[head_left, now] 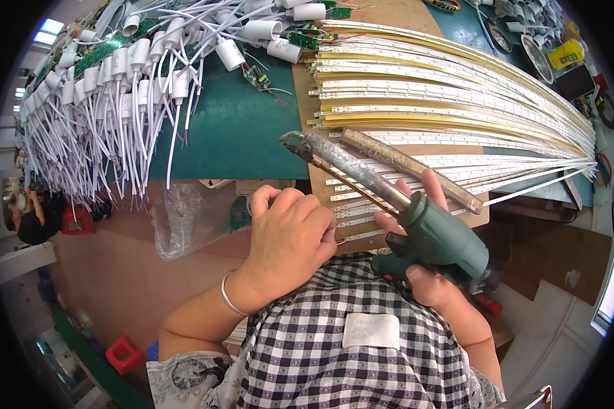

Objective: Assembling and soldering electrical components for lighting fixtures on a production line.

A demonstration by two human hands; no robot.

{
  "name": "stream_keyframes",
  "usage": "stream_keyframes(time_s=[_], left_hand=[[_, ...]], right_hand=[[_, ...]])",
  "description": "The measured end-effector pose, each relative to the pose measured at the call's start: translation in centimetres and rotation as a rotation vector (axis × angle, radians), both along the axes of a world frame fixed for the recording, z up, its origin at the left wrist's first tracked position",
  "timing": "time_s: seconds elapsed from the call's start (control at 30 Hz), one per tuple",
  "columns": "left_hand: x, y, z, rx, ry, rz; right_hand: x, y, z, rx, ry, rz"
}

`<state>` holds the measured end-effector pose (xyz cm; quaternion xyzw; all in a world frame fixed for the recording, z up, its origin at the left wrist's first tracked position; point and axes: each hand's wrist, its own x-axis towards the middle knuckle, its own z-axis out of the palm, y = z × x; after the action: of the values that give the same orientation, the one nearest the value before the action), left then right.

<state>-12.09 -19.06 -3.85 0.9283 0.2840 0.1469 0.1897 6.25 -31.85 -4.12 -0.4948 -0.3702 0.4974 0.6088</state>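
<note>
My right hand (431,286) holds a dark green soldering gun (443,238). Its thumb lies at the near side of the body, and some fingers reach out past the far side. The long metal barrel points up and left, its blackened tip above the edge of a brown board (481,219). My left hand (290,228) is closed, fingers curled down at the board's near left edge; whatever may be in them is hidden. Beside it, several white LED strips (351,210) lie on the board. A worn, flat metal bar (413,169) rests slantwise over the strips, behind the gun.
Many more LED strips (416,88) fan out to the right. White cylindrical caps (140,51) with dangling white cables crowd the left of the green table (232,129). A small circuit board (258,78) lies near them. A clear plastic bag (181,221) hangs below the edge. Another person (34,221) is far left.
</note>
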Motion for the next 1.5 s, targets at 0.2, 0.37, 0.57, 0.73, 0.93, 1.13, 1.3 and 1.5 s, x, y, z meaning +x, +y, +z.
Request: stream_keyframes(time_s=[0.2,0.37,0.57,0.73,0.93,1.13,1.3,1.5], left_hand=[[-1.3,0.5,0.9,-0.071,-0.047,0.026],[-6.8,2.1,-0.4,-0.287,-0.191,0.132],[-8.5,1.5,-1.1,-0.297,-0.311,0.227],[-3.9,0.9,0.6,0.086,-0.207,-0.01],[-1.6,0.0,-1.4,0.063,-0.173,0.015],[-1.6,-0.1,-1.6,-0.048,-0.194,-0.003],[-1.0,-0.2,-1.2,-0.087,-0.142,0.021],[-0.5,0.3,-0.4,-0.101,-0.057,0.004]], right_hand=[[-0.4,0.3,-0.6,0.066,-0.048,-0.069],[0.4,-0.1,-1.6,0.019,-0.119,0.024],[-0.2,0.2,-0.5,0.007,-0.045,-0.057],[-0.4,0.3,-0.7,0.061,0.019,-0.06],[-0.3,0.4,-0.6,0.082,-0.027,-0.054],[-0.1,0.2,-0.3,0.042,-0.049,-0.039],[0.1,0.3,-0.6,0.064,-0.145,-0.011],[1.0,0.2,-1.4,0.128,-0.342,0.035]])
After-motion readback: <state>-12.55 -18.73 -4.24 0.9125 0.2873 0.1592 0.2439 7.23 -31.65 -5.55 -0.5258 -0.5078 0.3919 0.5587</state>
